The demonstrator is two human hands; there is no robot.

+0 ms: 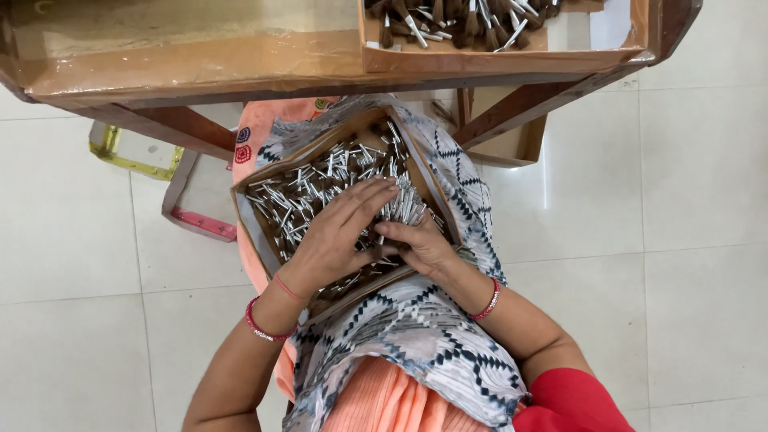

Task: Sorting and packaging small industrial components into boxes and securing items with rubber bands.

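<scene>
A brown cardboard tray [254, 228] rests on my lap, filled with several small silver metal tubes [320, 180]. My left hand [336, 232] lies flat over the heap, fingers stretched toward the tray's far right side. My right hand [420, 244] sits at the tray's near right edge with its fingers curled around a bunch of the tubes. Its thumb touches the left hand's thumb. Both wrists carry red bangles.
A wooden table [200, 64] stands just ahead. On it sits a cardboard box [496, 58] of brown-tipped metal pieces. A patterned cloth [416, 336] covers my lap. Flat trays [196, 216] lie on the white tiled floor at the left.
</scene>
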